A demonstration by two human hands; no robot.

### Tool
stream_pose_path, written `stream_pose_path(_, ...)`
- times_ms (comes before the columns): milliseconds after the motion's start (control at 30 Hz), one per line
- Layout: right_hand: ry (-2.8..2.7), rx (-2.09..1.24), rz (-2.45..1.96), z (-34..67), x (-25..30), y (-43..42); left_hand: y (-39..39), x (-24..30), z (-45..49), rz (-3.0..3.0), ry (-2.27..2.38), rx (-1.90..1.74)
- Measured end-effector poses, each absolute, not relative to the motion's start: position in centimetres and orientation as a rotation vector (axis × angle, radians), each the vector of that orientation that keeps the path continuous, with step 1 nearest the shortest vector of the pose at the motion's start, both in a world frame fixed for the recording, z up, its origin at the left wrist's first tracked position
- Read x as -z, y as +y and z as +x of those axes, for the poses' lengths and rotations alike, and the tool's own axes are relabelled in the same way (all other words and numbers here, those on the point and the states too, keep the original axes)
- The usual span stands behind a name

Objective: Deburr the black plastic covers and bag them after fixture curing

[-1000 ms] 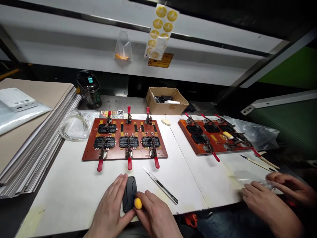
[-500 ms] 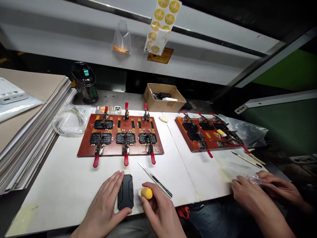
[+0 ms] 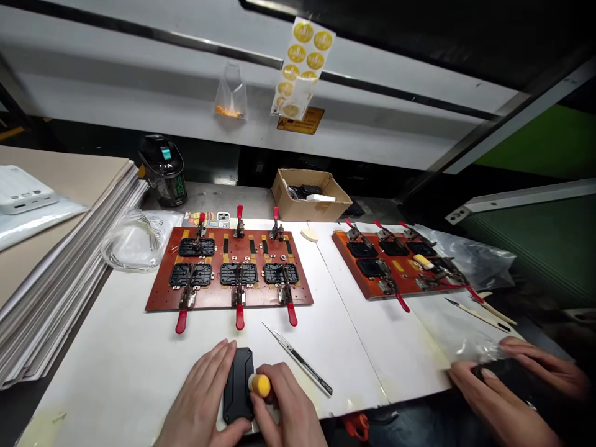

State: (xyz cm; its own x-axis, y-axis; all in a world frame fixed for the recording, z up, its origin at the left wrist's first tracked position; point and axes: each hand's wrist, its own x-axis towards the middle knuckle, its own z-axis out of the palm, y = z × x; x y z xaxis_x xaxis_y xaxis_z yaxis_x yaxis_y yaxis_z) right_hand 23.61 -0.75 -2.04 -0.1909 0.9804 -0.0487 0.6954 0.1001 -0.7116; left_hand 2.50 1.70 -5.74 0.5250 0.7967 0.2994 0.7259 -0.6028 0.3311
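A flat black rectangular case (image 3: pixel 238 386) with cut corners lies at the table's front edge. My left hand (image 3: pixel 201 392) holds it along its left side, the thumb at its lower end. My right hand (image 3: pixel 285 400) grips a small yellow block with a white end (image 3: pixel 261 385) between thumb and fingers. The white end meets the right edge of the case. Just right of my hands lies a utility knife (image 3: pixel 302 363), blade pointing away. Beyond them stands a red-brown fixture board (image 3: pixel 158 298) with red-handled clamps and several black ribbed panels on it.
At right, a co-worker's hands (image 3: pixel 493 385) hold a dark object by a clear bag. A second fixture board (image 3: pixel 372 290) and tweezers (image 3: pixel 479 315) lie before them. An open cardboard box (image 3: pixel 316 210) stands behind; stacked sheets (image 3: pixel 93 261) rise at left.
My right hand has brought the yellow block left, against the case's edge. The co-worker's hands now hold a dark object. The whole view has shifted slightly.
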Motion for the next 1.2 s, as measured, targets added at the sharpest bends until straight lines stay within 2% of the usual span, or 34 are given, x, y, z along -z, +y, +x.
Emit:
stream_pose_path(333,-1.915,-0.911,-1.692,21.8,-0.1,1.8,1.4,5.1,2.4,2.471,1.299,-0.535)
stream_pose_path(500,-1.999,-1.077,-1.703,22.0,-1.3,1.6,1.5,5.3,2.3,2.444,1.293,-0.564)
stream_pose_path(733,-1.803,-0.709,-1.764,23.3,0.1,3.4,1.4,5.0,2.3,2.436,1.307,-0.554)
stream_pose_path(1200,-1.956,-1.198,-1.620,24.2,-2.3,-0.6,1.3,4.6,2.6,2.387,1.319,-0.495)
